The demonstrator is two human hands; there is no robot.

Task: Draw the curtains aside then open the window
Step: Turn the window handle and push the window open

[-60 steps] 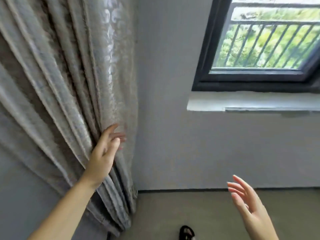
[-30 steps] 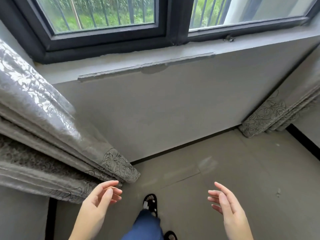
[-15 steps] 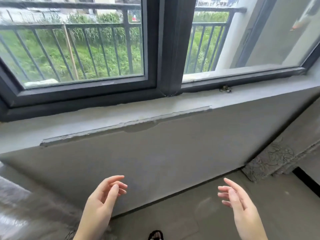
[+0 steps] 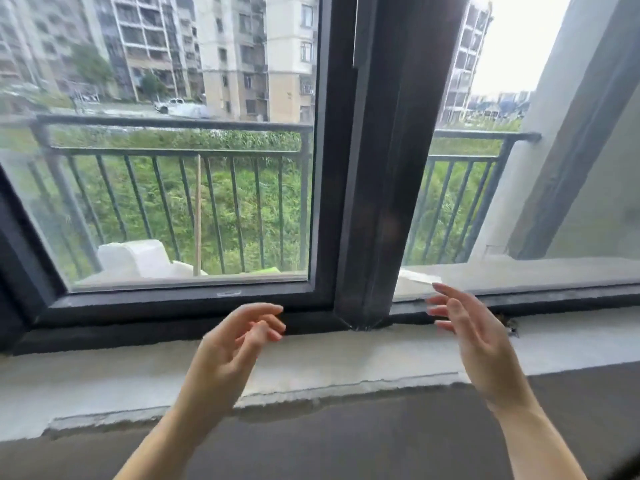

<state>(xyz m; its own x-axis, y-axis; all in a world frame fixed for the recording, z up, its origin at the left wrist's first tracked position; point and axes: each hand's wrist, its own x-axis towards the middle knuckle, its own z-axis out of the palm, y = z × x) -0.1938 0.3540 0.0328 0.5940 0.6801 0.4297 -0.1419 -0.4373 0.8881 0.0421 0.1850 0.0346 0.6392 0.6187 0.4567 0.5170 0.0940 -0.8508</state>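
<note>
A dark-framed window fills the view, with a thick central post (image 4: 374, 168) between a left pane (image 4: 166, 168) and a right pane (image 4: 485, 168). My left hand (image 4: 232, 351) hovers over the pale sill (image 4: 329, 362), fingers loosely curled and apart, empty, just below the left pane's bottom frame. To the right of the post's foot, my right hand (image 4: 474, 337) is raised with its fingers spread, holding nothing. Neither hand touches the window. No curtain is in view.
Outside, a dark metal railing (image 4: 173, 154) runs across both panes, with green growth and apartment blocks behind. A white object (image 4: 135, 258) lies on the outer ledge. A grey wall (image 4: 346, 441) drops below the sill. A small dark object (image 4: 509, 323) sits on the sill at right.
The view has swung from the curtain at left, down over the floor, then up to the window. Both hands have risen from floor level to the sill, still empty.
</note>
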